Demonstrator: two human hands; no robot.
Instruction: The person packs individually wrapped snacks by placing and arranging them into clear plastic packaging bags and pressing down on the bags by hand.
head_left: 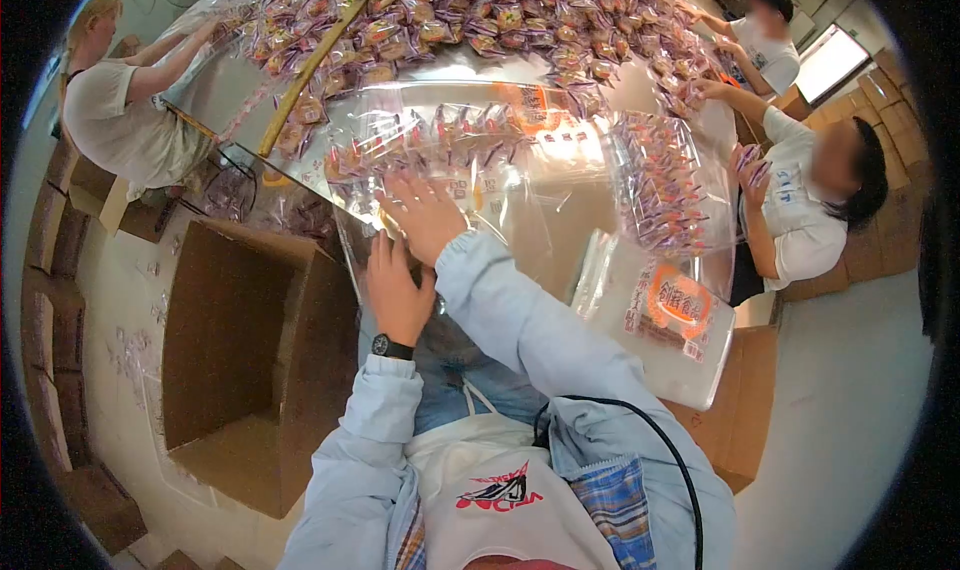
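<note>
The right hand (425, 215) lies palm down with its fingers fanned out on the near end of a clear bag (435, 140); rows of small wrapped packets fill the part just beyond its fingertips. The left hand (397, 295), just below it and nearer the body, has its fingers together and its thumb apart; whether it pinches any plastic, I cannot tell. To the right of both hands are another filled bag (665, 185) and, nearer the body, a stack of printed bags (655, 320). A cardboard box (235, 350) stands left of the left hand. Far beyond both hands spreads a packet pile (480, 20).
</note>
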